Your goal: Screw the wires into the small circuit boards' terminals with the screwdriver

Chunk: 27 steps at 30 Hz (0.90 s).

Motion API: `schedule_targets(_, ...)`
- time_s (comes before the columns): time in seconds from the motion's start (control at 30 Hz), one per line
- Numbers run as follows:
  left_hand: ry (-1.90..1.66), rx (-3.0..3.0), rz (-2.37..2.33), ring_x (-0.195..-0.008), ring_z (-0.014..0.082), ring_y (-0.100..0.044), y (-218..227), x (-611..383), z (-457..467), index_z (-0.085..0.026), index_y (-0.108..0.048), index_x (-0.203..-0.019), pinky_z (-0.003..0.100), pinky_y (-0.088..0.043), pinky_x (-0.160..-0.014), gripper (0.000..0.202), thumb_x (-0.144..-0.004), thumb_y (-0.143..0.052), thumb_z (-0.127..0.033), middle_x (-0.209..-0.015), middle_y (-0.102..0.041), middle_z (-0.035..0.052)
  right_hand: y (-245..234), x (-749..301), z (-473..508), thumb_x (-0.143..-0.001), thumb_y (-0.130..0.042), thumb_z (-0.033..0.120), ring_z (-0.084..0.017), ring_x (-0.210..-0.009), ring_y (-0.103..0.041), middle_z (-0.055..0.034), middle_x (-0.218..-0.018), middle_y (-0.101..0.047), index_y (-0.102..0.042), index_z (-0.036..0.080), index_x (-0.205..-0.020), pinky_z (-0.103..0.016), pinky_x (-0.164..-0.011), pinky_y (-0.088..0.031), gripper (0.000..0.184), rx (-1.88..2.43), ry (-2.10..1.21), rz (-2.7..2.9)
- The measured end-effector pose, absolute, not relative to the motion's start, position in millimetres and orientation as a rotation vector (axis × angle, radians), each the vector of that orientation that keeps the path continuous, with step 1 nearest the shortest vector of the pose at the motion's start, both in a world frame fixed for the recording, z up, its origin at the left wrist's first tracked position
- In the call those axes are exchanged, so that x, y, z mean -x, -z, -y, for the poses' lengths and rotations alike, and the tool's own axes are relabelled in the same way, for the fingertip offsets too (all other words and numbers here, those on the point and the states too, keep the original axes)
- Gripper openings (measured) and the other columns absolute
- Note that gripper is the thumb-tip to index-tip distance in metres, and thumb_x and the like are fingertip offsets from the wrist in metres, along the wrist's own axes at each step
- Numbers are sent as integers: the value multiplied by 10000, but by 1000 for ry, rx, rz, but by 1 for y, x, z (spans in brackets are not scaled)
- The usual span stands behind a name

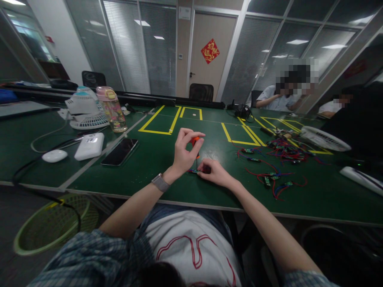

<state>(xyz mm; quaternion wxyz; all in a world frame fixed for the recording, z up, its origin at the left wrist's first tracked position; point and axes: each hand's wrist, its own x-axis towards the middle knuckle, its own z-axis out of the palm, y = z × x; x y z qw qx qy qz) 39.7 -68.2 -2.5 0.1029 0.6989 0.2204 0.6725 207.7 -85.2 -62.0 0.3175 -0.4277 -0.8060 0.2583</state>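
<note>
The left hand is closed around the orange handle of a screwdriver, held upright with its shaft pointing down. Below it, a small circuit board lies on the green desk, near the front edge. The right hand rests on the desk with its fingers curled in, thumb and fingertips closed on the right end of that board; the shaft's tip comes down right at the board, but whether they touch is too small to tell.

To the right lie several loose boards with red and blue wires, and behind them a tangled pile of more. On the left, 1 black phone lies flat, with a white box, a bottle with a pink lid and a white fan beyond it. Across the desk, on the right, sit 2 people
</note>
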Motion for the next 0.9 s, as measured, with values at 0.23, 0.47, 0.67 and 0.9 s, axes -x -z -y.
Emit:
schedule_targets(0.23, -1943, -2051, -623, -896, 151, -582, 2, -39, 69, -224, -672, -1096, 297, -500, -764, 264, -992, -429, -221, -964, -596, 53, 61, -207, 86, -754, -666, 174, -117, -622, -502, 8, -716, -573, -620, 163, -806, -238, -587, -405, 70, 1130, -665, 2133)
schedule_targets(0.47, -1946, -1998, -635, -864, 142, -560, 3, -40, 67, -203, -675, -1028, 266, -493, -727, 162, -948, -539, -239, -938, -547, 44, 61, -207, 85, -757, -661, 170, -109, -605, -492, 8, -720, -583, -623, 159, -806, -230, -572, -396, 62, 1138, -670, 2136)
schedule_targets(0.67, -1931, -2031, -607, -901, 151, -567, 3, -39, 68, -215, -686, -1083, 287, -492, -781, 239, -976, -474, -245, -965, -560, 47, 60, -207, 86, -753, -665, 163, -111, -606, -495, 11, -720, -581, -623, 159, -806, -233, -574, -397, 68, 1136, -680, 2134)
schedule_targets(0.9, -1924, -2029, -602, -907, 154, -580, 1, -39, 69, -221, -673, -1089, 282, -503, -750, 231, -970, -475, -226, -979, -600, 54, 61, -207, 85, -753, -660, 174, -114, -618, -507, 7, -728, -591, -621, 163, -806, -236, -584, -407, 67, 1130, -693, 2127)
